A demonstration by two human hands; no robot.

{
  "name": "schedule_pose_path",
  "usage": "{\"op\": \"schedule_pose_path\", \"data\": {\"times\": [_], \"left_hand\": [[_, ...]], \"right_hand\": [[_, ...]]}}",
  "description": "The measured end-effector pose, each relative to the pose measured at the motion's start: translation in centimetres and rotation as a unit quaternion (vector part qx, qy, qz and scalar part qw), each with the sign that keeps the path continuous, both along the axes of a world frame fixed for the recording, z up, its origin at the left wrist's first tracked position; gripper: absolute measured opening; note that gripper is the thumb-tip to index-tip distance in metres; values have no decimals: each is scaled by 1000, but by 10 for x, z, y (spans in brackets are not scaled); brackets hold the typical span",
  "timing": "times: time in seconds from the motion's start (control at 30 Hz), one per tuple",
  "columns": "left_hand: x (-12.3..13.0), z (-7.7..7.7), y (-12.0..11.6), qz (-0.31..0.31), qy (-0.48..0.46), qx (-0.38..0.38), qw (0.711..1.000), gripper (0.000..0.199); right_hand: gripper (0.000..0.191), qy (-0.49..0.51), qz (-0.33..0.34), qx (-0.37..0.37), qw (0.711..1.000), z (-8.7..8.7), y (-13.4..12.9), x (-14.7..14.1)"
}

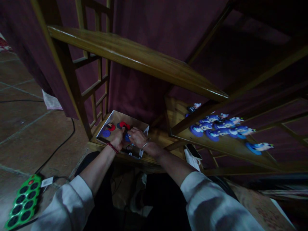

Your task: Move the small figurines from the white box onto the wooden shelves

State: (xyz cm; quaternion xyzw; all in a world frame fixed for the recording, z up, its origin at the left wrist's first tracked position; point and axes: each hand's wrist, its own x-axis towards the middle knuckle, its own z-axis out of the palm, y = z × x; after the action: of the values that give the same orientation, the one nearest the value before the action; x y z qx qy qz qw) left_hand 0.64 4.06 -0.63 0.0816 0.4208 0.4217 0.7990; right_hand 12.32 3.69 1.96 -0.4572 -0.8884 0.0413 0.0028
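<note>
A shallow white cardboard box (143, 126) with a brown inside stands on the low wooden shelf, holding several small figurines on round bases. My left hand (117, 140), with a red bead bracelet, reaches into it, fingers pinched at a small figurine with a blue base (127, 137). From the other side my right hand (138, 138), wearing a metal bracelet, closes its curled fingers on the same figurine. The fingers hide much of it. Beside my left hand lie a figurine on a red base (111, 126) and a purple disc (106, 133). A red piece (124, 125) lies just beyond the fingertips.
A wooden bar (134, 57) of the display shelf crosses above my hands. On a higher shelf (223, 150) at right, several blue-and-white figurines (220, 131) stand grouped. A phone (193, 151) rests below. A green power strip (25, 200) and cable lie on the tiled floor.
</note>
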Motion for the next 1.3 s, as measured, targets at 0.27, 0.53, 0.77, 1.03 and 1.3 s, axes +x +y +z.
{"op": "schedule_pose_path", "data": {"times": [0.27, 0.53, 0.77, 1.03, 1.3], "left_hand": [[1, 7, -4, -4, 35, -13, 999, 21], [1, 4, -3, 7, 66, 2, 998, 19], [0, 6, -4, -12, 48, 9, 999, 20], [3, 1, -3, 26, 37, 1, 999, 13], [-4, -1, -13, -3, -13, 17, 1000, 17]], "right_hand": [[15, -21, 52, 23, 998, -3, -2, 0], [19, -39, -54, 8, 998, 2, -4, -10], [18, -31, -16, 13, 999, 4, -5, -8], [31, 107, -122, 23, 986, 1, -14, 0], [57, 268, -189, -6, 945, -11, -38, 10]]}}
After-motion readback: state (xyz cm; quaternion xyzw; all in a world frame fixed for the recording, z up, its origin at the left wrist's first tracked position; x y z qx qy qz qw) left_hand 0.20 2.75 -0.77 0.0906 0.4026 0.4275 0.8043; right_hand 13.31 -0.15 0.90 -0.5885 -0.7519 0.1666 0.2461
